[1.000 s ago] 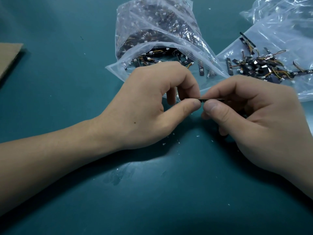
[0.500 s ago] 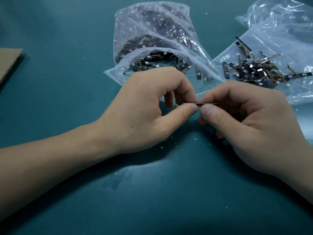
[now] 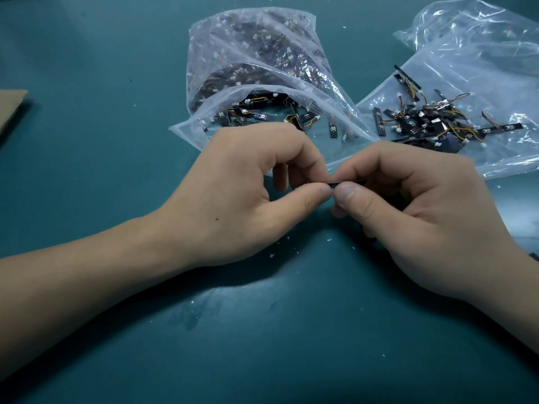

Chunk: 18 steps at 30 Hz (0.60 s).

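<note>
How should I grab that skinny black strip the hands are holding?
Pinch it by its ends, thumb under and fingertip over the flat faces, one hand coming from each side. The black strip is thin, flat and lies level, so its edges give little to hold. The left hand and right hand pinch it this way.

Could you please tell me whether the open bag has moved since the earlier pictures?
No. The open bag lies just as far right of the cardboard as before; only the camera has shifted.
</note>
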Tool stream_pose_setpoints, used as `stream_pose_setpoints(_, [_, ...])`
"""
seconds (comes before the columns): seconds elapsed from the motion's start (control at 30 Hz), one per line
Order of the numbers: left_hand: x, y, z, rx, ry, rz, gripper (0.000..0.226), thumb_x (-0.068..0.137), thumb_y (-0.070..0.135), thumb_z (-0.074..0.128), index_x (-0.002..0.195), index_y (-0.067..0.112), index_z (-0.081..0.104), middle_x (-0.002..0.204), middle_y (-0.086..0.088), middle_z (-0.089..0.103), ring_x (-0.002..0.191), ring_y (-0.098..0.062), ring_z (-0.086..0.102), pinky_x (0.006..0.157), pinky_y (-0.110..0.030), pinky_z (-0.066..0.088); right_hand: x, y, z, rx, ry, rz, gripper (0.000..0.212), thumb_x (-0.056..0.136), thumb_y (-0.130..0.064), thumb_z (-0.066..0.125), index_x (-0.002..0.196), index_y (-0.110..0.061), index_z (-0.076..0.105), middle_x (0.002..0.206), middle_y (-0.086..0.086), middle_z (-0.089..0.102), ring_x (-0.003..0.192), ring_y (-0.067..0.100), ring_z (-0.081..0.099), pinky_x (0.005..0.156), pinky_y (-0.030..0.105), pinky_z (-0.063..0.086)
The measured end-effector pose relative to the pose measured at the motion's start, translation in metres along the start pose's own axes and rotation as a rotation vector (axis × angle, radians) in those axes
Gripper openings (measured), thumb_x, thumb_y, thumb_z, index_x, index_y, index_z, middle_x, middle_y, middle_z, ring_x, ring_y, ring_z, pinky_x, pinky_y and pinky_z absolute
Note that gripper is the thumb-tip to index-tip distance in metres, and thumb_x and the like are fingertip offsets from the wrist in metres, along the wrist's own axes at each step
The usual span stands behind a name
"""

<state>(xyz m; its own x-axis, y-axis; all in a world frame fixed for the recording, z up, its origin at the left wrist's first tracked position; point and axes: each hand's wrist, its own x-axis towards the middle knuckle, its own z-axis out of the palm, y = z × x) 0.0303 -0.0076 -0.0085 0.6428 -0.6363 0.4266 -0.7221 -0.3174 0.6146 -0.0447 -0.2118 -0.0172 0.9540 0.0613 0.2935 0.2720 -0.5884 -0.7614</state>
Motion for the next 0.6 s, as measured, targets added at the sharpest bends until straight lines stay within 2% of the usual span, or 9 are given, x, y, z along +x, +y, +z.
stream_pose_setpoints(0.23, [0.0010, -0.0003, 0.0006, -0.029, -0.011, -0.024, 0.005, 0.089, 0.023, 0.075, 0.088, 0.019, 0.072, 0.081, 0.013, 0.066, 0.078, -0.012, 0.064, 0.073, -0.014, 0.047, 0.0006, 0.0010, -0.0008, 0.020, -0.013, 0.010, 0.006, 0.095, -0.029, 0.067, 0.092, -0.027, 0.072, 0.075, 0.000, 0.071, 0.056, 0.024, 0.060, 0.053, 0.044, 0.050])
stream_pose_setpoints(0.5, [0.0008, -0.0005, 0.0000, -0.049, -0.010, -0.034, 0.006, 0.089, 0.023, 0.076, 0.088, 0.018, 0.072, 0.082, 0.012, 0.067, 0.080, -0.013, 0.065, 0.074, -0.017, 0.048, 0.0007, 0.0019, -0.0008, 0.036, -0.015, 0.010, 0.013, 0.094, -0.038, 0.063, 0.095, -0.027, 0.071, 0.076, 0.000, 0.071, 0.056, 0.024, 0.060, 0.053, 0.045, 0.050])
stream_pose_setpoints(0.6, [0.0003, 0.0001, -0.0006, -0.047, -0.013, -0.031, 0.006, 0.089, 0.023, 0.076, 0.087, 0.018, 0.072, 0.082, 0.012, 0.068, 0.080, -0.013, 0.066, 0.074, -0.015, 0.048, 0.0005, 0.0020, -0.0007, 0.030, -0.016, 0.007, 0.009, 0.094, -0.035, 0.065, 0.094, -0.028, 0.071, 0.075, 0.001, 0.071, 0.056, 0.024, 0.060, 0.053, 0.045, 0.050])
